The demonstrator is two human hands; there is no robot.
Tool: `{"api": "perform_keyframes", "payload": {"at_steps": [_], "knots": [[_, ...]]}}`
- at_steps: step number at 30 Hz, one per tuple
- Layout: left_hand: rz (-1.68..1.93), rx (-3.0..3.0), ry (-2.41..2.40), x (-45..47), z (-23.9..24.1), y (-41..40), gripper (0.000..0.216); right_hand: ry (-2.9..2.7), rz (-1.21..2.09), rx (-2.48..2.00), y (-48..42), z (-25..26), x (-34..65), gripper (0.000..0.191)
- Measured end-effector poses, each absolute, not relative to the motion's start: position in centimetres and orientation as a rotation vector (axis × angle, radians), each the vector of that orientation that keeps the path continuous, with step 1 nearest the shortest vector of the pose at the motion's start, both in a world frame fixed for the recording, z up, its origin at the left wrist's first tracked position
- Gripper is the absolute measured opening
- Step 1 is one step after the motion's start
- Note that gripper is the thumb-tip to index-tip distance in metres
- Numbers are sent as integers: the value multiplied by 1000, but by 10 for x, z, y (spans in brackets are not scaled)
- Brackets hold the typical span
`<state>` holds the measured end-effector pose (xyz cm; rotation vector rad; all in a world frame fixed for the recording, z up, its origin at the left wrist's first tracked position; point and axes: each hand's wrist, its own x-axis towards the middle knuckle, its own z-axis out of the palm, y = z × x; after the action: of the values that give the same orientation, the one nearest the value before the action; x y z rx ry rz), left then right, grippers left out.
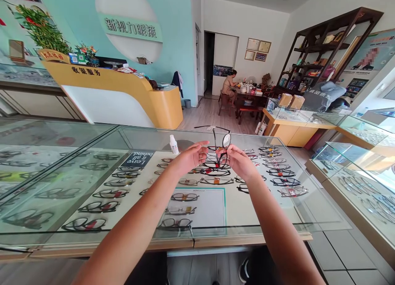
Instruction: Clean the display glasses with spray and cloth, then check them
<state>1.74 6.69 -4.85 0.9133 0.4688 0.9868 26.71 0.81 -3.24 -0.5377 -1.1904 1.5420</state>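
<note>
My right hand [239, 161] pinches a pair of black-framed eyeglasses [226, 141] by the lens rim, above the glass display case. The glasses are turned on edge, with both temples unfolded and pointing left; a small pale tag hangs on one temple. Just left of them, my left hand [196, 155] is held up with its fingers apart and nothing in it. A small white bottle [173, 145] stands upright on the glass top beyond my left hand. Under the glass, rows of eyeglasses [216, 181] lie below my hands.
The glass display case [247, 231] spans the front, its edge close to my body. Beyond it are a yellow cashier counter [168, 108] and a person [228, 87] seated at a dark table. More glass cases [354, 174] stand to the right.
</note>
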Motion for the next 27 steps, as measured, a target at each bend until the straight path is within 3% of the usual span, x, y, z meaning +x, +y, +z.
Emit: {"api": "perform_keyframes", "payload": {"at_steps": [4,17,27], "knots": [[999,1087,494,32,-50,57,53,-1202,1556,-531,7,-35,262,32],[1134,1133,669,39,-55,58,50,-1182,1533,-489,2,-34,252,32],[989,1097,815,41,-63,64,34,-952,1469,-405,-2,-23,257,29]]}}
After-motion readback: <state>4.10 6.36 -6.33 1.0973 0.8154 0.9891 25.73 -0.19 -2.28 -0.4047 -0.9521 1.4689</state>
